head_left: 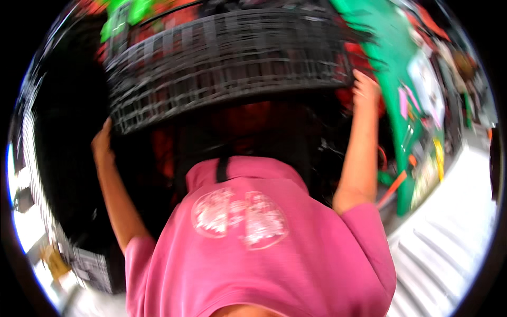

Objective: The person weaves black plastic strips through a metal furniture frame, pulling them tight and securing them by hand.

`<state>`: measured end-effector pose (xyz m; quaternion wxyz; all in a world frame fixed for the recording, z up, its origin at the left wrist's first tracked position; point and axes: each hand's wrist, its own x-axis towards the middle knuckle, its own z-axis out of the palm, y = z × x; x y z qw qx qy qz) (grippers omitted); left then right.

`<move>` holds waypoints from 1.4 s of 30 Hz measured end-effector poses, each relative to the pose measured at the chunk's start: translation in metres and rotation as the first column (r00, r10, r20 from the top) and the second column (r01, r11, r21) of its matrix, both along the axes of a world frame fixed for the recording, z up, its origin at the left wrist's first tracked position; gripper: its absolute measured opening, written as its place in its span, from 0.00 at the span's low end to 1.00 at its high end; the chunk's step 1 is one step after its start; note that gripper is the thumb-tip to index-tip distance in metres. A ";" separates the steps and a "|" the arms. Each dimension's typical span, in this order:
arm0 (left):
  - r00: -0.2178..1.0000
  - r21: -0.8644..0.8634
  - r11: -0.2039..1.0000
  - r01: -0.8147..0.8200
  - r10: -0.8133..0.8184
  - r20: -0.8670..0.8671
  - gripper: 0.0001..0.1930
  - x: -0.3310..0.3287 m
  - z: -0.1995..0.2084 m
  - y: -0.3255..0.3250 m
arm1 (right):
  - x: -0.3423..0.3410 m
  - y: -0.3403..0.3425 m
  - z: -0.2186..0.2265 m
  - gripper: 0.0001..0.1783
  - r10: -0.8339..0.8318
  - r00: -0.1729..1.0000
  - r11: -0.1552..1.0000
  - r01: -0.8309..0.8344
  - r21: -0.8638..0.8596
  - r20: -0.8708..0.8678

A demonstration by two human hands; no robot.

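Note:
A wide black plastic crate with slatted sides spans the upper middle of the view, tilted so that its right end sits higher. My left hand is at its lower left corner, and my right hand is at its right end. The fingers of both hands curl in against the crate, partly hidden by it. Motion blurs the crate and whatever is behind it. Bright green and red-orange things show above the crate's upper left rim, too smeared to name.
A green panel rises on the right, with pink strips and an orange-and-yellow item beside it. Large dark shapes stand on the left. A grey crate is low at the left. Pale ridged flooring runs along the right.

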<state>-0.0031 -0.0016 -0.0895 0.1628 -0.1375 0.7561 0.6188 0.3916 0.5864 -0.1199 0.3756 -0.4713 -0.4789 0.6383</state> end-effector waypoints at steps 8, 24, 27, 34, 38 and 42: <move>0.928 -0.044 0.929 -0.368 0.364 -0.079 0.12 -0.021 -0.030 0.005 | -0.015 0.004 0.003 0.11 -0.180 0.983 0.982 0.181 -0.060 0.030; 0.917 0.077 0.926 -0.370 0.377 -0.128 0.03 -0.026 -0.062 -0.041 | -0.018 0.004 0.005 0.12 -0.239 0.966 0.965 0.248 -0.088 0.099; 0.916 0.008 0.924 -0.383 0.381 -0.123 0.04 -0.017 -0.055 -0.044 | -0.019 0.005 0.003 0.12 -0.230 0.959 0.971 0.238 -0.025 0.166; 0.846 -0.208 0.870 -0.447 0.336 -0.414 0.13 -0.002 -0.049 -0.040 | -0.001 0.000 0.010 0.14 -0.207 0.975 0.965 0.189 0.183 0.085; 0.573 -0.548 0.553 -0.628 -0.148 -0.806 0.31 0.081 0.008 0.036 | -0.008 -0.067 0.034 0.21 -0.301 0.821 0.648 -0.197 0.736 0.485; 0.276 -0.621 0.722 0.305 -0.691 -0.668 0.35 0.144 0.012 0.152 | -0.039 -0.118 0.030 0.27 -0.087 0.754 0.195 -0.628 0.754 0.651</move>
